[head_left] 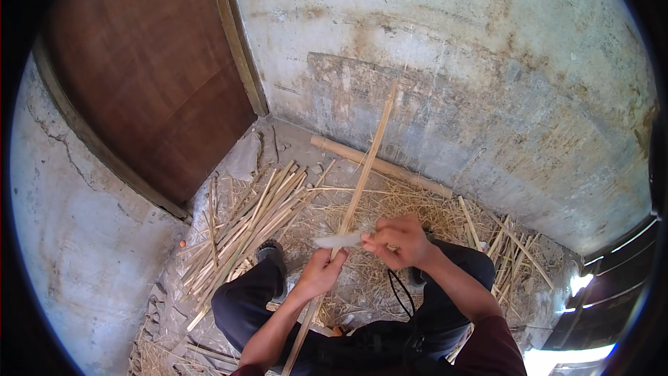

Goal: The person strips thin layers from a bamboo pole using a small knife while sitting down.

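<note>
A long, pale bamboo strip (370, 160) slants from between my legs up toward the wall. My left hand (320, 274) is closed around its lower part, thumb up along it. Just above that hand, a knife (335, 241) lies across the strip, its broad grey blade pointing left. My right hand (402, 241) is closed on the knife's handle, which the fingers mostly hide. Whether the blade's edge cuts into the strip I cannot tell.
A pile of split bamboo strips (261, 212) lies to the left, with more strips (511, 254) at right. Shavings (410, 205) litter the floor. A thick bamboo pole (390, 167) rests along the stained wall (452, 49). A brown door (153, 63) stands at left.
</note>
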The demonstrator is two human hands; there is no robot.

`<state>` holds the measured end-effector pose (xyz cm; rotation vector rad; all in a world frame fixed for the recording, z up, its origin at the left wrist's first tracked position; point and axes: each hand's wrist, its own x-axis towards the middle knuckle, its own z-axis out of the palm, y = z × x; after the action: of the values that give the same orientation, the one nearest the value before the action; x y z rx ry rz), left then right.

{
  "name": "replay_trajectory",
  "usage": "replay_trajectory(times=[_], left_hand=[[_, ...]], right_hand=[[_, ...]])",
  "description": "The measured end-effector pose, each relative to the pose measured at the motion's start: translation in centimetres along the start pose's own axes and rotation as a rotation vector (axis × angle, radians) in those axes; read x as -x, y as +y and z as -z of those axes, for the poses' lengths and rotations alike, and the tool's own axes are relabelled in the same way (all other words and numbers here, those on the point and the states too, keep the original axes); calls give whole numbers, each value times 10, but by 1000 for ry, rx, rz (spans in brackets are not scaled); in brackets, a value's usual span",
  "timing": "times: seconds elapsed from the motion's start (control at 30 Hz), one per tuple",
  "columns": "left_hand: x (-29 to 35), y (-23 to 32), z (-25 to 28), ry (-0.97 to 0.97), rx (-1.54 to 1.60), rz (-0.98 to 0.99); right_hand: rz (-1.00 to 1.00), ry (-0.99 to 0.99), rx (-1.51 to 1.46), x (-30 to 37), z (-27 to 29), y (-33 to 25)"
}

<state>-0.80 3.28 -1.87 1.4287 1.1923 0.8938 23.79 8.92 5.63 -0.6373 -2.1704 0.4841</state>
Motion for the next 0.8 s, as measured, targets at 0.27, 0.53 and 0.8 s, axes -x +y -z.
replay_trajectory(times=[0.27,0.53,0.8], left_hand=[[9,20,5,-74,-52,122],[-1,-1,3,-1,-39,15],[8,12,-3,-65,-187,21]], right_hand=[[-183,134,-130,-1,-16,21],[162,9,84,-3,-11,-2],[-216,207,-12,-10,-5,49]])
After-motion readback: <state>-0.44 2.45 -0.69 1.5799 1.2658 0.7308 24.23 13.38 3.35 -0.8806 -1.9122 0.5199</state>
